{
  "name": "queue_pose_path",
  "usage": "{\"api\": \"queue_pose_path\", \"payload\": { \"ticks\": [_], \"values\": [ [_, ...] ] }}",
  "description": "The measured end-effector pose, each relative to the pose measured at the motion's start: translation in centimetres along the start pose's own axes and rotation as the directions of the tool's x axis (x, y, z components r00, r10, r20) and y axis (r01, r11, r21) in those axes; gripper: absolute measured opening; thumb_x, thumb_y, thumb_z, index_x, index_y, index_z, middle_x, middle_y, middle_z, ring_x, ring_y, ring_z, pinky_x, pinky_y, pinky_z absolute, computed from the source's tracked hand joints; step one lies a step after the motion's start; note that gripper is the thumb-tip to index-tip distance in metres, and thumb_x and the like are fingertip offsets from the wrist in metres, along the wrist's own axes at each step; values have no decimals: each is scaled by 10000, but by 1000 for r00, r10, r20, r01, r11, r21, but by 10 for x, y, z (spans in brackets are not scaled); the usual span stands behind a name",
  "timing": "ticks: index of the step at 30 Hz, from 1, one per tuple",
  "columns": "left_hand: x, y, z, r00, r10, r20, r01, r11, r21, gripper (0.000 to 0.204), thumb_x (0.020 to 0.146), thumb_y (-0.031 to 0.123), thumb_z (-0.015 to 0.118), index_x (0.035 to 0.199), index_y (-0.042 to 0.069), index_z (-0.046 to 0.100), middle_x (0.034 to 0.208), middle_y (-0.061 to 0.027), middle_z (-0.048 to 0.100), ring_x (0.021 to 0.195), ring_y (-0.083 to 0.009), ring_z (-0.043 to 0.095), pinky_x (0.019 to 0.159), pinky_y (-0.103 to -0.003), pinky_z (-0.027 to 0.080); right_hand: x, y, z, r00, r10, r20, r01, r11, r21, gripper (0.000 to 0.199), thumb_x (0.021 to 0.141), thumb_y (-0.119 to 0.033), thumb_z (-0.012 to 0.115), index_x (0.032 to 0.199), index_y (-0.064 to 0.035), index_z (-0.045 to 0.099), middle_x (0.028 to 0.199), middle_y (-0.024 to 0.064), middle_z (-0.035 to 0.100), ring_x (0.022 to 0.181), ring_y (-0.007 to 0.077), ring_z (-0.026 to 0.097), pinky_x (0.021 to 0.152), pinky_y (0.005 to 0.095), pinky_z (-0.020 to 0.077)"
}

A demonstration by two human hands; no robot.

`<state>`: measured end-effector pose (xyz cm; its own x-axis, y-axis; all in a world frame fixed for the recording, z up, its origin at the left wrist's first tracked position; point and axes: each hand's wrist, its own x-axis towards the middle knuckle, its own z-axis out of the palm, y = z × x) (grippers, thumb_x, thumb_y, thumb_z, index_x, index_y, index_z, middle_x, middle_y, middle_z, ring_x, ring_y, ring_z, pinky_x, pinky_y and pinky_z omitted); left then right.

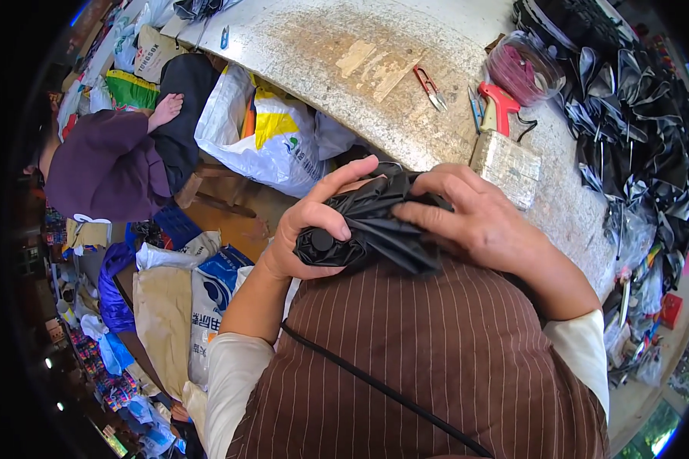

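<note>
Head view: two hands, one folded black umbrella

Single head-worn fisheye view, looking steeply down past the wearer's chest; both hands sit close at centre; worn worktable curves from 11 to 3 o'clock; cluttered floor at 8 o'clock; edges bend near rim.
</note>
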<state>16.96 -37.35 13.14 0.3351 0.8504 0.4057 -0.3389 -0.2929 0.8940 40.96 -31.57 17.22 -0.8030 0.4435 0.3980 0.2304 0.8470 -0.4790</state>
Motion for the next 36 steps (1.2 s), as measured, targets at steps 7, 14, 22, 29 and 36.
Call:
{"api": "queue_pose_path", "payload": {
  "ticks": [7, 14, 22, 29, 36],
  "values": [
    [1, 0, 6, 999, -12, 39, 13, 1000, -21, 336, 594, -48, 717, 846, 124, 575, 1409, -307, 270, 1229, -462, 413, 999, -494, 369, -18, 0, -9, 948, 316, 42, -302, 847, 438, 144, 769, -145, 688, 877, -54, 657, 916, 49, 554, 856, 218, 524, 733, 298, 440],
    [8, -3, 13, 989, 0, 145, -5, 999, 34, 333, 593, -35, 721, 854, 116, 580, 1407, -304, 273, 1238, -454, 405, 1001, -490, 365, -16, -13, 3, 904, 394, 163, -425, 868, 258, 115, 778, -134, 669, 821, -39, 622, 832, 71, 555, 782, 215, 529, 681, 317, 432],
    [11, -3, 9, 971, -51, 235, 45, 999, 32, 328, 589, -33, 720, 848, 108, 577, 1404, -306, 286, 1234, -448, 412, 1000, -474, 364, -6, -39, -77, 910, 198, 363, -353, 829, 433, 234, 758, -218, 700, 681, -53, 554, 697, 49, 546, 583, 224, 466, 582, 307, 393],
    [18, -1, 2, 979, -37, 198, 30, 999, 38, 345, 594, -58, 707, 855, 110, 557, 1389, -308, 322, 1222, -430, 433, 992, -448, 371, -15, -12, -62, 945, 328, -9, -313, 911, 268, 236, 700, -182, 740, 782, -56, 558, 768, 47, 546, 667, 184, 482, 605, 299, 417],
    [23, 8, -19, 994, -92, 52, 85, 990, 116, 435, 561, -101, 691, 881, 77, 457, 1246, -246, 492, 990, -314, 602, 888, -369, 455, 25, -9, -64, 929, -93, -359, 285, 800, 528, 109, 741, -73, 648, 842, -47, 615, 848, 54, 587, 753, 182, 565, 671, 299, 464]
  ]
}}
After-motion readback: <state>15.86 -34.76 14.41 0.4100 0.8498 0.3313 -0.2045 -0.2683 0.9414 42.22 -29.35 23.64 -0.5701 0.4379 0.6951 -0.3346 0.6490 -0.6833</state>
